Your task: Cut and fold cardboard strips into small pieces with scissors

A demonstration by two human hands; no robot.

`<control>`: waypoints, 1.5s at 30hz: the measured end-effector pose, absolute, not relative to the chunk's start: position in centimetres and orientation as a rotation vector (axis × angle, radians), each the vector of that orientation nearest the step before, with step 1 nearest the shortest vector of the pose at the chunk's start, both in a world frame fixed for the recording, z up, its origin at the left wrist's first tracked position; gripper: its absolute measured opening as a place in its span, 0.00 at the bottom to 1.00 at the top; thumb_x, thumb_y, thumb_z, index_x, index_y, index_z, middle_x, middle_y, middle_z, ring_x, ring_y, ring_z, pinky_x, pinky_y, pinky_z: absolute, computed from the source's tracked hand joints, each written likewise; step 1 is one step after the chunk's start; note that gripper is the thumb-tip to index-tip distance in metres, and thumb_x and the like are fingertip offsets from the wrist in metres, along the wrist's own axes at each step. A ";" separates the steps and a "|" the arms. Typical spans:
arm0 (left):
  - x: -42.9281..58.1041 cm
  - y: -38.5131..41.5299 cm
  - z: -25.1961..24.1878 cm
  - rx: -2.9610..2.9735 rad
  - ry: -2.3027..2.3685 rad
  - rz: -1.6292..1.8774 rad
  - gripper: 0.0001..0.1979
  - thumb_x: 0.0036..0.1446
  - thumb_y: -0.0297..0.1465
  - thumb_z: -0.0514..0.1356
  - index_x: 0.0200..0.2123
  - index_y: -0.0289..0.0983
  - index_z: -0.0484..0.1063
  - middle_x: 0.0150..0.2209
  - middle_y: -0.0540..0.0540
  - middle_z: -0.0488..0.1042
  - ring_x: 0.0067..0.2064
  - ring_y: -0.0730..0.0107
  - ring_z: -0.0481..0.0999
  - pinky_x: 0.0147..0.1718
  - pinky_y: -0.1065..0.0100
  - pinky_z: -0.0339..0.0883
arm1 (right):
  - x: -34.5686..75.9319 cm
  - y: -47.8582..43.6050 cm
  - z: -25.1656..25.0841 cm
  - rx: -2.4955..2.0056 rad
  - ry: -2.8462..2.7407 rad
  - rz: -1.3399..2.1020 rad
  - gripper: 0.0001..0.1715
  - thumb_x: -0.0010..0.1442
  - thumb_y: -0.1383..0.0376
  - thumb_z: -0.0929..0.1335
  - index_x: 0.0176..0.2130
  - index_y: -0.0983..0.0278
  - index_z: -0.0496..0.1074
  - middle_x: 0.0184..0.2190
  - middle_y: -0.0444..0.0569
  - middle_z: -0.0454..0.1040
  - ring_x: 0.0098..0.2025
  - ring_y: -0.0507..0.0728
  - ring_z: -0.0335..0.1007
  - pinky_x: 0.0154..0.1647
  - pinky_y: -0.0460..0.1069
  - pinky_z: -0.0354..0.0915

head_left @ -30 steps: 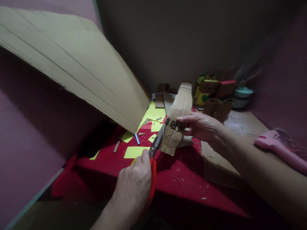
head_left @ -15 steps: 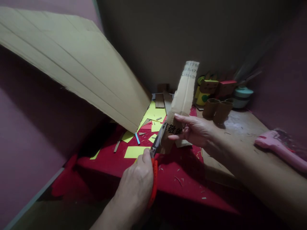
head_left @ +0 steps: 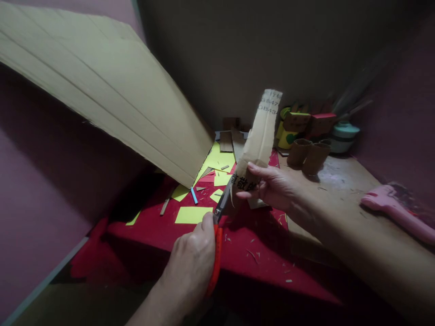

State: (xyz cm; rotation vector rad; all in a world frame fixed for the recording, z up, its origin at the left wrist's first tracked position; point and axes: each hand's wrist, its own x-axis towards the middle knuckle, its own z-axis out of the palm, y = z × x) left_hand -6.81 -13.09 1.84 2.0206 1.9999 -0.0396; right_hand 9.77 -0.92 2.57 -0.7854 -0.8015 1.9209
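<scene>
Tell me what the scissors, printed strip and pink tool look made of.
Scissors: likely metal blades, grey with a faint glint; smooth red handles, probably plastic. Printed strip: matte brown, apparently cardboard, judging by its creases and ragged edges. Pink tool: probably plastic, from its smooth, moulded-looking body.

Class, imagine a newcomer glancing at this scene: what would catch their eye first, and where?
Probably the large pale cardboard panel slanting across the upper left. Next, near the middle, the left hand grips red-handled scissors at the edge of a printed cardboard strip held in the right hand. Bright yellow paper pieces on the red cloth stand out too.
</scene>
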 end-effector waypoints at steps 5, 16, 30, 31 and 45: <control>-6.9 -13.3 1.7 1.997 1.960 0.067 0.19 0.59 0.21 0.47 0.55 0.31 0.55 0.42 0.37 0.74 0.36 0.63 0.76 0.32 0.66 0.66 | 9.7 -1.0 2.1 -0.764 -0.830 1.913 0.04 0.54 0.68 0.70 0.34 0.65 0.73 0.31 0.51 0.77 0.36 0.59 0.73 0.29 0.55 0.75; -6.0 -13.2 2.8 1.909 2.115 -0.145 0.40 0.53 0.21 0.52 0.64 0.23 0.32 0.34 0.36 0.75 0.35 0.58 0.77 0.32 0.66 0.66 | 9.6 -1.4 1.9 -0.692 -0.943 1.880 0.11 0.53 0.65 0.71 0.39 0.64 0.74 0.35 0.52 0.78 0.37 0.60 0.74 0.30 0.54 0.74; -5.9 -12.9 3.0 1.971 2.146 -0.020 0.30 0.57 0.22 0.47 0.62 0.26 0.43 0.32 0.39 0.75 0.35 0.61 0.78 0.29 0.70 0.63 | 9.1 -2.1 1.2 -0.641 -0.925 1.944 0.11 0.52 0.65 0.72 0.39 0.63 0.74 0.34 0.51 0.78 0.34 0.58 0.74 0.30 0.54 0.75; -5.8 -12.9 3.0 1.996 2.144 -0.049 0.30 0.57 0.21 0.47 0.62 0.24 0.42 0.31 0.39 0.75 0.35 0.61 0.78 0.28 0.70 0.64 | 9.1 -2.1 1.2 -0.646 -0.917 1.950 0.11 0.52 0.64 0.72 0.39 0.63 0.74 0.35 0.51 0.78 0.34 0.58 0.74 0.30 0.54 0.75; -6.8 -12.8 2.6 2.168 2.139 -0.350 0.33 0.54 0.14 0.43 0.64 0.20 0.39 0.33 0.38 0.75 0.34 0.61 0.78 0.31 0.67 0.69 | 9.8 -1.1 2.8 -0.713 -0.563 2.008 0.05 0.51 0.72 0.71 0.27 0.64 0.71 0.26 0.46 0.76 0.35 0.58 0.74 0.41 0.62 0.73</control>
